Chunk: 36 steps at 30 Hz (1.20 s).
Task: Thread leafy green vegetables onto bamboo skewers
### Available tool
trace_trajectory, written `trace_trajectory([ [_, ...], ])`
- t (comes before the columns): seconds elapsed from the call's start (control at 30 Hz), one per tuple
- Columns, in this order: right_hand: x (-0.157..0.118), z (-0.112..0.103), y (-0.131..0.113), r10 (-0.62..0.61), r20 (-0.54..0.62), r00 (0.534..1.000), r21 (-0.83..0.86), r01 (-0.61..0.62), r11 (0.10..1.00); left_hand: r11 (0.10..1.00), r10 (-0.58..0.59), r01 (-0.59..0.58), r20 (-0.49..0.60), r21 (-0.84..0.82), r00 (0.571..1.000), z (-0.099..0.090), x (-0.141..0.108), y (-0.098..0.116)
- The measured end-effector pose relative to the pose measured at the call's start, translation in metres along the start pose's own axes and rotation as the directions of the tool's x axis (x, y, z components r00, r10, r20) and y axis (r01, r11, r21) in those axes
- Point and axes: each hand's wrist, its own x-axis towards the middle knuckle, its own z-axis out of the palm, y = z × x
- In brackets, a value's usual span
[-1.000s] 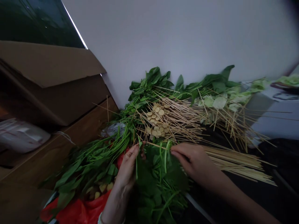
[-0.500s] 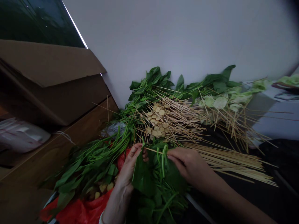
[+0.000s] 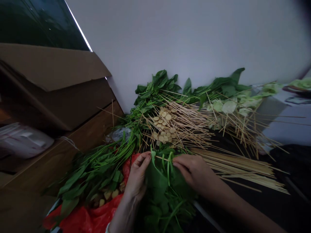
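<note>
My right hand (image 3: 193,168) is closed round a thin wooden skewer (image 3: 160,158), which points left across the front of the scene. Long green leaves (image 3: 155,178) and pale stems hang from the skewer between my hands. At its left end, the thumb and fingertips of my left hand (image 3: 138,174) are pinched at the edge of a leafy green. How far the skewer passes through that leaf cannot be made out. Below both hands lies a heap of leafy greens (image 3: 167,210).
Leafy greens (image 3: 97,174) lie over a red plastic bag (image 3: 94,216) with yellowish chunks. Behind are skewered round slices (image 3: 164,119), skewered pale leaves (image 3: 228,106) and more greens against the wall. Bare skewers (image 3: 243,165) lie at right. A cardboard box (image 3: 55,68) stands left.
My left hand has shifted slightly right, and its fingers have closed into a pinch by the skewer's left end. The hanging leaf has swung right. The right hand has hardly moved.
</note>
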Motion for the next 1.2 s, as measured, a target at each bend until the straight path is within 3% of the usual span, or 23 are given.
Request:
trace_trajectory([
  [0.2, -0.001, 0.0, -0.001, 0.018, 0.019, 1.0, 0.028, -0.019, 0.999, 0.997, -0.001, 0.003, -0.027, 0.076, 1.0, -0.003, 0.0, 0.004],
  [0.47, -0.001, 0.006, -0.005, 0.01, 0.026, 1.0, 0.071, -0.012, 0.997, 0.975, 0.004, -0.033, 0.132, 0.219, 0.991, -0.004, -0.004, 0.002],
  [0.6, 0.0, 0.007, -0.006, 0.017, 0.014, 1.0, 0.073, -0.018, 0.997, 0.976, -0.007, -0.027, 0.153, 0.217, 0.988, -0.001, -0.005, -0.002],
  [0.7, 0.002, -0.005, -0.002, 0.008, -0.04, 0.999, 0.073, -0.005, 0.997, 0.977, 0.023, -0.054, 0.152, 0.206, 0.988, -0.003, 0.002, 0.0],
  [0.8, 0.002, -0.029, 0.006, 0.005, -0.185, 0.983, 0.001, -0.005, 1.0, 0.958, 0.12, -0.148, 0.124, 0.247, 0.985, -0.01, 0.011, 0.001],
  [0.87, 0.0, -0.046, 0.014, -0.006, -0.347, 0.938, -0.094, -0.029, 0.995, 0.914, 0.192, -0.225, 0.128, 0.338, 0.973, -0.016, 0.016, -0.002],
  [0.97, -0.002, -0.064, 0.024, -0.041, -0.511, 0.859, -0.232, -0.092, 0.968, 0.795, 0.193, -0.3, 0.249, 0.527, 0.949, -0.02, 0.018, -0.011],
  [1.1, -0.003, -0.07, 0.029, -0.075, -0.544, 0.836, -0.311, -0.117, 0.943, 0.549, 0.135, -0.464, 0.474, 0.695, 0.87, -0.018, 0.017, -0.024],
  [1.2, -0.002, -0.067, 0.028, -0.085, -0.524, 0.848, -0.32, -0.103, 0.942, 0.355, 0.127, -0.543, 0.536, 0.761, 0.835, -0.018, 0.017, -0.025],
])
